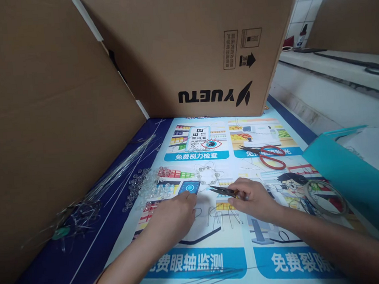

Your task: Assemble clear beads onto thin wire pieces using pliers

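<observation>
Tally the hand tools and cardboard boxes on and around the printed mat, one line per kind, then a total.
Pliers, held in the right hand: 1
Red-handled scissors, lying on the mat: 1
Cardboard boxes, one at the back and one at the left: 2
Total: 4
The left hand holds no tool. The clear beads are too many and too blurred to count.
</observation>
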Demonstrator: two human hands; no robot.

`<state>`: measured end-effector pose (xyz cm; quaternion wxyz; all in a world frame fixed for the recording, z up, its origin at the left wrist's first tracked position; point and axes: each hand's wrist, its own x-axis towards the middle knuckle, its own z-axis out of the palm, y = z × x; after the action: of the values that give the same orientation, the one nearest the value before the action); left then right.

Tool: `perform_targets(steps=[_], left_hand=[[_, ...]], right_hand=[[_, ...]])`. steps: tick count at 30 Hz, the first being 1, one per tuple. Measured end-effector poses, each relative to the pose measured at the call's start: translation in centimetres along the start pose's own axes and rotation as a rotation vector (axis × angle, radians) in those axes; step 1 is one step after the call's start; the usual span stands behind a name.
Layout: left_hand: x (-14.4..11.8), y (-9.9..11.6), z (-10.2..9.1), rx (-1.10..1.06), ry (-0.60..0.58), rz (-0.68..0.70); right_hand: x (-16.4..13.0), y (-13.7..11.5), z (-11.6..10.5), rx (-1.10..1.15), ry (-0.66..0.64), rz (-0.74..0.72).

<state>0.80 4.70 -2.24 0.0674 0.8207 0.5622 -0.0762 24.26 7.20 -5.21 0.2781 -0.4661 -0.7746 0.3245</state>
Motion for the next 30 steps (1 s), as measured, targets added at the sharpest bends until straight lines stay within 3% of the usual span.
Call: perform_targets(steps=[9, 23, 30], left_hand=[[-0.1, -0.3, 0.4, 0.09, -0.018, 0.041], [-0.3, 0.2, -1.1, -0.086, 0.019, -0.068], [-0.2, 0.2, -1.2, -0.181, 0.005, -0.029]], right_hand=[[-0.1, 0.2, 0.0, -0.009, 0.009, -0.017], [-0.1, 0.2, 0.0, -0.066, -0.011, -0.09], [-0.2, -0.4, -0.3, -0.125, -0.039, -0.126]])
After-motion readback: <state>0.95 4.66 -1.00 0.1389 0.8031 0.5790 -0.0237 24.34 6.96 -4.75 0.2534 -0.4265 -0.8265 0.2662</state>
